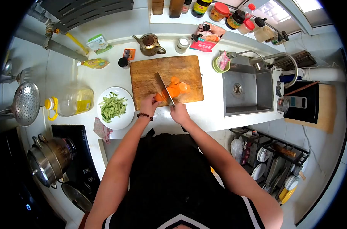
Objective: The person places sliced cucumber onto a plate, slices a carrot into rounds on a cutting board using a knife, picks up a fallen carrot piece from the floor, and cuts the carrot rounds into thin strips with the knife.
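Left hand (148, 104) pinching the carrot (159, 97); right hand (180, 113) closed round the knife (164, 86).

From my end, the carrot sits on the board (150, 72), between left hand and knife, its long axis seemingly crosswise to the knife; slices (175, 91) lie on the knife's right.

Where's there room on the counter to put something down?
Bare counter lies between the cutting board and sink; another patch sits between the plate and dark-lidded jar. Crowded: around the knife and carrot pieces; the bottle-lined ledge.
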`<state>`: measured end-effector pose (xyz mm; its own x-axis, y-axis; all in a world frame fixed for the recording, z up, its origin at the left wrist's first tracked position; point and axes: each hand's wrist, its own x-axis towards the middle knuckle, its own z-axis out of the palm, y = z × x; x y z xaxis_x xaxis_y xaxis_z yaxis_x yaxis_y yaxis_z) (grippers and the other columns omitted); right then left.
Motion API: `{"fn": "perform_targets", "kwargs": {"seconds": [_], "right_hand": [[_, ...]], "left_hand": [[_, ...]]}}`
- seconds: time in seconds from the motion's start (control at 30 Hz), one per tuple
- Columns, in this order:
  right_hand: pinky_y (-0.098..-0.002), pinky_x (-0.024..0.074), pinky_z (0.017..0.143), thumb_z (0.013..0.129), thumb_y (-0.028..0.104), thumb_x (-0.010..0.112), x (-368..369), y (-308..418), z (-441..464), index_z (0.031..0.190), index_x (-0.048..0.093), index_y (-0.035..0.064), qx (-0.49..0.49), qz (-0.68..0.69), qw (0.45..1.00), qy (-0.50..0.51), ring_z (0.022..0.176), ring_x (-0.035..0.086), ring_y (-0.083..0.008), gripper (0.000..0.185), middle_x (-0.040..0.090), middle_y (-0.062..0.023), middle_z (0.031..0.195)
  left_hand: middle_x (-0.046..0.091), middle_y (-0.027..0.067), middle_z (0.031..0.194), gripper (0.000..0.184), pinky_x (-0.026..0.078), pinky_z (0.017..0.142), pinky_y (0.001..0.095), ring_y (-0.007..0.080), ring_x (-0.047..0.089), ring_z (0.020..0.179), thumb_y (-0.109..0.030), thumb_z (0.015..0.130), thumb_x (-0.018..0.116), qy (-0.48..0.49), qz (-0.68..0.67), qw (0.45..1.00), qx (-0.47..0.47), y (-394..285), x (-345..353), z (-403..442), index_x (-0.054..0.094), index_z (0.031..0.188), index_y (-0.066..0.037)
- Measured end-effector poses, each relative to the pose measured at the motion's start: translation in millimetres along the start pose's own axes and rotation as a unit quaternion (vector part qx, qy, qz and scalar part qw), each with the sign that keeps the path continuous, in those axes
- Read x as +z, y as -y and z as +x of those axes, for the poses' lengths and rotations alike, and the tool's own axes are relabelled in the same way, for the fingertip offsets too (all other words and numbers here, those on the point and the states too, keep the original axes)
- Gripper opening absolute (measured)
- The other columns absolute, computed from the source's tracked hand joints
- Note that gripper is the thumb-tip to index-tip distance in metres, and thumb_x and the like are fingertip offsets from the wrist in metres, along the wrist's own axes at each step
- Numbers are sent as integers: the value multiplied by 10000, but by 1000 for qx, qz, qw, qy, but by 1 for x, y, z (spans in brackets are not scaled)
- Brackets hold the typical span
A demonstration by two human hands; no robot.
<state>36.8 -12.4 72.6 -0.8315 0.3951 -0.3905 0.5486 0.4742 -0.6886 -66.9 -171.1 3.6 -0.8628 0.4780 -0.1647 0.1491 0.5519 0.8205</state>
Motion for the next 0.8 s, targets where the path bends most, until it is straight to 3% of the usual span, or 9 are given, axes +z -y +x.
{"fn": "perform_targets", "kwargs": {"seconds": [0.43, 0.53, 0.67, 0.73, 0.8], "right_hand": [[-564, 542, 781, 802, 9, 578, 8, 16, -4, 771, 682, -103, -17, -14, 999, 42, 799, 661, -510, 156, 641, -353, 792], [-555, 544, 781, 793, 3, 574, 15, 15, -1, 755, 689, -91, -17, -16, 998, 51, 811, 662, -508, 153, 644, -341, 780], [-545, 552, 797, 793, 15, 591, 20, 19, -1, 790, 702, -77, -15, -20, 996, 85, 834, 672, -500, 145, 665, -332, 817], [-540, 558, 816, 795, 30, 606, 39, 19, 1, 839, 709, -68, 5, -88, 987, 137, 863, 683, -485, 148, 686, -323, 882], [-538, 561, 833, 804, 47, 617, 45, 12, 0, 883, 710, -63, 11, -95, 983, 158, 883, 688, -474, 164, 693, -321, 933]], "left_hand": [[737, 199, 907, 426, 594, 726, 357, 274, 747, 823, -107, 796, 838, 8, 37, 999, 37, -3, -6, 0, 663, 1157, 34], [709, 221, 1005, 429, 585, 743, 386, 319, 727, 855, -66, 792, 815, 29, 22, 999, 19, 3, -7, 0, 650, 1169, 54], [716, 221, 959, 303, 579, 744, 395, 327, 727, 884, -62, 835, 763, 38, 18, 999, 13, 18, -10, -2, 684, 1110, 37], [720, 221, 942, 257, 580, 755, 387, 324, 729, 900, -48, 846, 742, 54, 48, 997, 5, 20, -13, -4, 693, 1084, 36], [724, 205, 967, 169, 566, 743, 405, 349, 716, 876, -58, 849, 708, 20, 129, 984, 120, 20, -14, -15, 724, 999, 19]]}}
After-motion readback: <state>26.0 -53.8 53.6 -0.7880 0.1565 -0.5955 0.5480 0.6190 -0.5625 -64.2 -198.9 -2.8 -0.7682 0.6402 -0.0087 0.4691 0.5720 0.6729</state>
